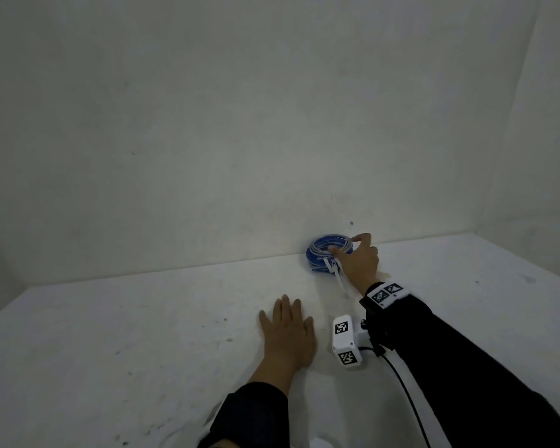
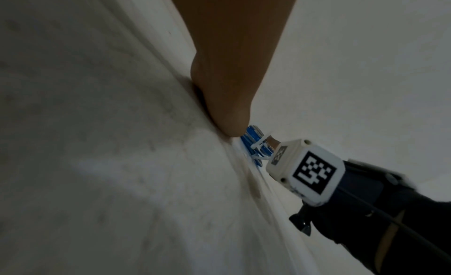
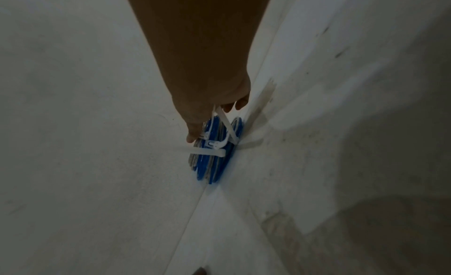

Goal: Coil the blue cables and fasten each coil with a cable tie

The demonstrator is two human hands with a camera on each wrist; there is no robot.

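Left sleeve (image 1: 249, 412): dark, nearest the viewer, running up from the bottom edge to the wrist.
Left hand (image 1: 288, 334): lies palm down on the white table (image 1: 143, 350), fingers straight and close together, holding nothing.
Wrist camera (image 1: 346, 342): a white box with black-and-white square markers, strapped under the right forearm, just right of the left hand; a black lead (image 1: 404, 396) trails from it toward the viewer.
Right sleeve (image 1: 466, 367): dark, stretched out across the table, with a marker band at the wrist.
Right hand (image 1: 358, 261): reaches to the far edge of the table; thumb and forefinger are spread and touch the rim of the coil, the other fingers loosely bent. Whether it truly grips the coil or only rests on it, I cannot tell.
Blue cable coils (image 1: 328, 252): a stack of wound blue cable at the back of the table, against the wall (image 1: 272, 124); the right wrist view shows several coils (image 3: 212, 163) side by side.
Cable ties (image 3: 209, 151): white, fastened round the coils, their loose tails sticking out toward the right hand.
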